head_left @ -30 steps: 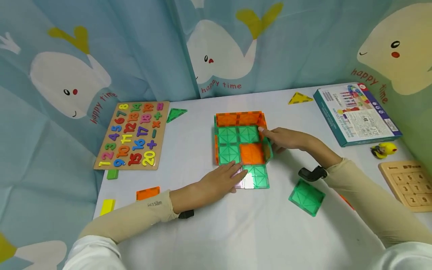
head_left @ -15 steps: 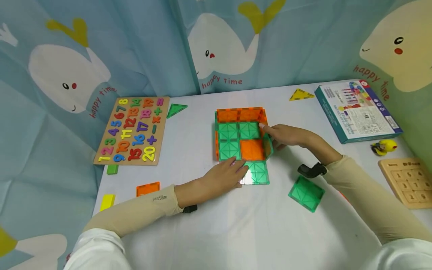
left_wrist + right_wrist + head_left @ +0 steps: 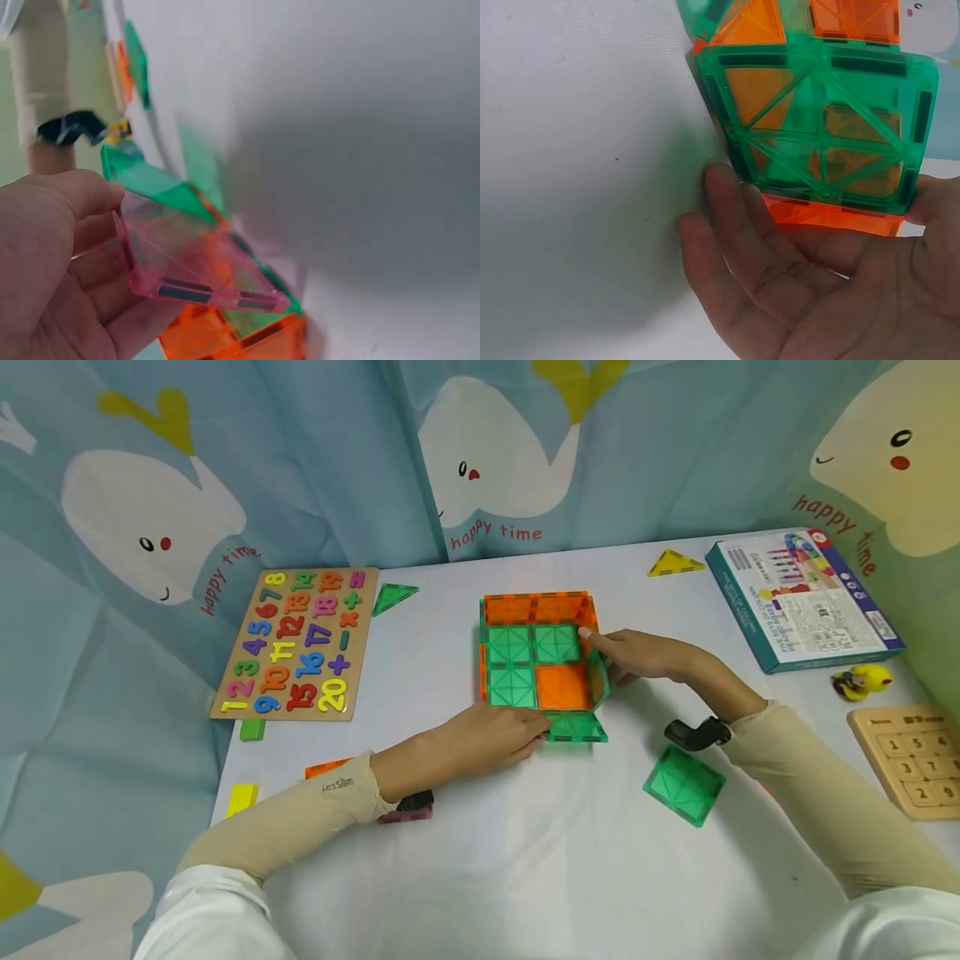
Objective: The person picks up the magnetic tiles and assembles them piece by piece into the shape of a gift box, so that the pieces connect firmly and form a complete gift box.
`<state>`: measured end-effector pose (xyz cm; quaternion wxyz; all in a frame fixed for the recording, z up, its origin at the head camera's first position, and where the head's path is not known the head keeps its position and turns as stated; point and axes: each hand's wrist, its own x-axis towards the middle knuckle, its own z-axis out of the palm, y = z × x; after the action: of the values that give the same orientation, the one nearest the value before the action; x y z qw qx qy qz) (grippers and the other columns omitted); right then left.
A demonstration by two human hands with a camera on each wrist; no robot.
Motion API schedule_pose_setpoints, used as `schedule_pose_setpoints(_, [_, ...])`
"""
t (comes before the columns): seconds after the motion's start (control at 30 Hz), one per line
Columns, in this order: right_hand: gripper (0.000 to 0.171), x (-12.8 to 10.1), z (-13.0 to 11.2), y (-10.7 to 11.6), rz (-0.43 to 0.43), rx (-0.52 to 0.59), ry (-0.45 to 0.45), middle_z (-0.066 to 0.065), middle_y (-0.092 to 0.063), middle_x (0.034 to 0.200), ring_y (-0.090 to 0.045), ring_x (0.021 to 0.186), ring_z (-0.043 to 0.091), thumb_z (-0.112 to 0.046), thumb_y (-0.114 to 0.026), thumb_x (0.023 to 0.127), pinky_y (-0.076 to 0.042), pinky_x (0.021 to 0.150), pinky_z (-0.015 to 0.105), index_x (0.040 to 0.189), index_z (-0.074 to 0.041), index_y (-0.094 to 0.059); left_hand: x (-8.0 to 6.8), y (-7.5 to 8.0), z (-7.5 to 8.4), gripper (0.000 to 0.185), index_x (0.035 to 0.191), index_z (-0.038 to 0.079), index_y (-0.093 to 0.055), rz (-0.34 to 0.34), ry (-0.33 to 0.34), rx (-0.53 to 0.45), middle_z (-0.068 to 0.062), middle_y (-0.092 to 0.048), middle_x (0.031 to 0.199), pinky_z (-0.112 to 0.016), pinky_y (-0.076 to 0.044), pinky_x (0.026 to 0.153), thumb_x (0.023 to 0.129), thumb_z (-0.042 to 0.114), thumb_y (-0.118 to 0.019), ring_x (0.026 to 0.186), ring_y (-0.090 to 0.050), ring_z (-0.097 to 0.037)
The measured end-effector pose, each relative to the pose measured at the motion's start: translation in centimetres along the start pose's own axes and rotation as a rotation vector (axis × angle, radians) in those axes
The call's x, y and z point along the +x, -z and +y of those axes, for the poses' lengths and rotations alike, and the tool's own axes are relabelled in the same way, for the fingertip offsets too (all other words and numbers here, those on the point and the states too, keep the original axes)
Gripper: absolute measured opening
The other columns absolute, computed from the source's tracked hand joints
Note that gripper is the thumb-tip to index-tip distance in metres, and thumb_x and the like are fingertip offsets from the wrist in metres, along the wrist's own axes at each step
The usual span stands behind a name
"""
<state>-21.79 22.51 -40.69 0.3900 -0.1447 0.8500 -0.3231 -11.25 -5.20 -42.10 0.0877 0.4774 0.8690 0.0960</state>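
A low open box of magnetic tiles has an orange back wall (image 3: 534, 608), a green floor (image 3: 510, 645) and one orange floor tile (image 3: 562, 687). At its front, my left hand (image 3: 483, 739) pinches a pink magnetic tile (image 3: 202, 262) between thumb and fingers. A green tile (image 3: 576, 727) beside the pink one is tilted up with it. My right hand (image 3: 641, 656) grips the right wall, thumb at the inner top edge and fingers outside. In the right wrist view a green wall tile (image 3: 821, 139) stands slanted above the fingers. The pink tile is hidden in the head view.
A loose green tile (image 3: 684, 785) lies right of the box. A number puzzle board (image 3: 296, 643) is at left, with yellow (image 3: 242, 797) and green (image 3: 252, 729) blocks near it. At right are a boxed set (image 3: 806, 597), a small figure (image 3: 861, 682) and a wooden number board (image 3: 907, 760).
My left hand went from lying flat on the front tiles to pinching the pink tile; the front pink and green tiles have tilted up. My right hand stays at the right wall.
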Motion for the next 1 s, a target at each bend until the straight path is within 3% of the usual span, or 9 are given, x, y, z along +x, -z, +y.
schedule_pose_setpoints(0.1, [0.085,0.1,0.4,0.1,-0.025,0.014,-0.011,0.037,-0.043,0.153,-0.065,0.114,0.037,-0.058,-0.02,0.113,-0.056,0.102,0.057,0.156,0.014,-0.035,0.3,0.7,-0.3,0.026,0.122,0.009,-0.069,-0.027,0.031,-0.048,0.0,-0.075,0.111,-0.027,-0.061,0.082,0.114,0.023,-0.049,0.097,-0.072,-0.014])
schedule_pose_setpoints(0.3, [0.09,0.4,-0.1,1.4,-0.016,0.023,-0.002,0.04,-0.042,0.154,-0.061,0.126,0.048,-0.062,-0.016,0.111,-0.052,0.106,0.061,0.163,0.011,-0.02,1.2,2.4,-1.2,0.016,0.114,0.009,-0.067,0.023,0.069,-0.032,-0.001,-0.072,0.101,-0.025,-0.058,0.073,0.111,0.016,-0.053,0.087,-0.068,-0.015])
schedule_pose_setpoints(0.4, [0.091,0.8,-0.4,2.1,0.027,0.025,0.004,0.038,-0.039,0.155,-0.054,0.133,0.052,-0.064,-0.013,0.11,-0.048,0.109,0.064,0.164,0.009,-0.016,1.5,2.7,-1.3,0.015,0.116,0.009,-0.065,0.008,0.086,-0.034,-0.001,-0.069,0.1,-0.024,-0.056,0.066,0.111,0.016,-0.053,0.083,-0.065,-0.015])
schedule_pose_setpoints(0.6, [0.088,2.8,-0.5,2.5,0.192,0.034,0.07,0.029,-0.014,0.172,-0.026,0.154,0.052,-0.065,-0.02,0.11,-0.026,0.123,0.069,0.169,0.0,-0.006,2.2,2.8,-1.0,0.016,0.108,0.009,-0.064,-0.011,0.129,-0.017,-0.001,-0.065,0.094,-0.026,-0.056,0.064,0.111,0.021,-0.055,0.08,-0.065,-0.016])
schedule_pose_setpoints(0.7, [0.086,3.9,-0.4,2.8,0.219,0.048,0.102,0.025,-0.018,0.173,-0.019,0.159,0.046,-0.064,-0.026,0.11,-0.018,0.126,0.068,0.168,-0.001,-0.016,2.5,2.9,-1.2,0.015,0.107,0.01,-0.065,-0.006,0.147,0.0,0.0,-0.066,0.096,-0.026,-0.057,0.067,0.111,0.021,-0.056,0.08,-0.065,-0.015])
schedule_pose_setpoints(0.83, [0.079,4.5,0.2,2.6,0.197,0.087,0.114,0.023,-0.035,0.166,-0.031,0.152,0.042,-0.062,-0.033,0.111,-0.019,0.126,0.068,0.163,-0.002,-0.033,2.3,2.5,-1.3,0.015,0.107,0.011,-0.065,0.003,0.16,-0.019,0.0,-0.067,0.096,-0.027,-0.056,0.068,0.112,0.02,-0.055,0.081,-0.064,-0.016])
schedule_pose_setpoints(1.0, [0.079,4.5,0.8,2.6,0.181,0.133,0.109,0.024,-0.032,0.168,-0.033,0.151,0.043,-0.061,-0.034,0.111,-0.021,0.125,0.068,0.165,-0.003,-0.03,2.2,2.0,-1.5,0.015,0.107,0.01,-0.066,0.036,0.16,-0.029,-0.001,-0.068,0.093,-0.029,-0.057,0.074,0.111,0.021,-0.057,0.083,-0.064,-0.018])
